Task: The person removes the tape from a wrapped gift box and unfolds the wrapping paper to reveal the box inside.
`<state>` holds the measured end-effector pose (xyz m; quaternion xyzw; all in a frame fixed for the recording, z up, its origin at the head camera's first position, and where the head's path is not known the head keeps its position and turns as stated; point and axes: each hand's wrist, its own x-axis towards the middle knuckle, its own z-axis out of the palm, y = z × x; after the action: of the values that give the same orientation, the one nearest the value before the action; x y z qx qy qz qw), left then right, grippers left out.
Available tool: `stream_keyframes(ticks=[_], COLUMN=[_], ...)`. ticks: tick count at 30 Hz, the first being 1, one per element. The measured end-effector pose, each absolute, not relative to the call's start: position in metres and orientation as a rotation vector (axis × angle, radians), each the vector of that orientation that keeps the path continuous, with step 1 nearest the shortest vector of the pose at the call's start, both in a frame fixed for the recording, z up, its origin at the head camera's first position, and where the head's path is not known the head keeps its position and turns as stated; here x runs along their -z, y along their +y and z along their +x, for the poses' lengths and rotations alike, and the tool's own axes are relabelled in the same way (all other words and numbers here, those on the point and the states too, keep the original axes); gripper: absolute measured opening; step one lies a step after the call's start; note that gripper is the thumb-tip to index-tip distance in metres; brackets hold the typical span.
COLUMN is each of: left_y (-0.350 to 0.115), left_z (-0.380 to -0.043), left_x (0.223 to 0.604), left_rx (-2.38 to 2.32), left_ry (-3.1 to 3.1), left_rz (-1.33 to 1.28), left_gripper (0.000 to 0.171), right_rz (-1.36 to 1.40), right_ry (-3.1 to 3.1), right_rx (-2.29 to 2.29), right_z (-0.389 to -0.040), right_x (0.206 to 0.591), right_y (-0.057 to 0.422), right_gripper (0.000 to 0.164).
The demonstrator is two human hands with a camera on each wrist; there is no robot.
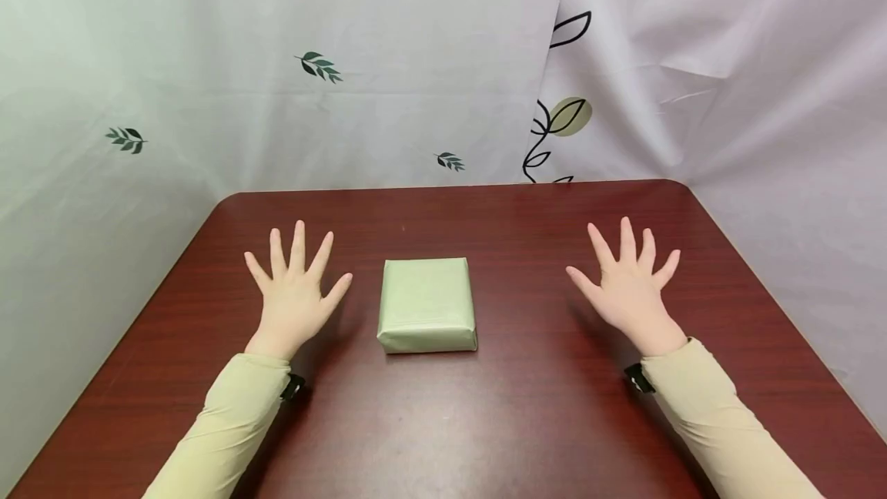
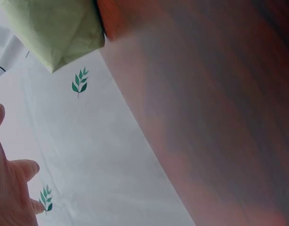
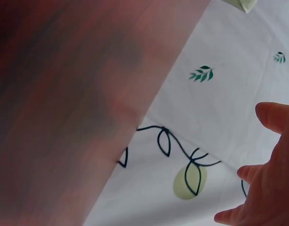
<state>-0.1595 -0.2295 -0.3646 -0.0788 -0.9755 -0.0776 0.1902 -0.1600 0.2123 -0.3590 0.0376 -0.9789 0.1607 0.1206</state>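
A square box wrapped in pale green paper (image 1: 426, 295) lies on the dark red-brown table between the two hands. To its left is my left hand (image 1: 294, 295), palm down with its fingers spread and holding nothing. My right hand (image 1: 632, 291) is farther off on the box's other side, fingers fanned out too and nothing in it. In the left wrist view a folded end of the wrapped box (image 2: 64, 33) shows at the top left, apart from the fingers. Only a small corner of the box (image 3: 243, 4) enters the right wrist view at the top.
The wooden table (image 1: 443, 422) has rounded far corners and a glossy top. White cloth (image 1: 416, 60) with printed leaves hangs behind it and along both sides. Dark straps with small devices sit at both wrists, by the cuffs of the light sleeves (image 1: 229, 414).
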Motion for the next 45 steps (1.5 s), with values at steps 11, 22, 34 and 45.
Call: stream_keyframes(ticks=[11,22,34,45], left_y=[-0.208,-0.188,-0.185,-0.184], left_z=[-0.160,-0.157,-0.149,-0.146], left_x=[0.369,0.370,0.374,0.376], left_rx=[0.231,0.296,0.286,0.248], left_ry=[-2.741,-2.721,-2.694,-2.695], left_rz=[-0.355,-0.612,-0.951,-1.040], left_gripper=[0.068,0.071,0.080,0.090], right_rz=[0.251,0.459,0.689,0.976], right_ry=[-2.848,-2.855,-2.870,-2.915], right_rx=[-0.481,-0.525,-0.579,-0.569], right_z=[-0.167,-0.169,-0.166,-0.161], right_x=[0.356,0.359,0.365,0.371], right_y=[0.176,0.133,0.096,0.085], right_gripper=[0.070,0.071,0.066,0.070])
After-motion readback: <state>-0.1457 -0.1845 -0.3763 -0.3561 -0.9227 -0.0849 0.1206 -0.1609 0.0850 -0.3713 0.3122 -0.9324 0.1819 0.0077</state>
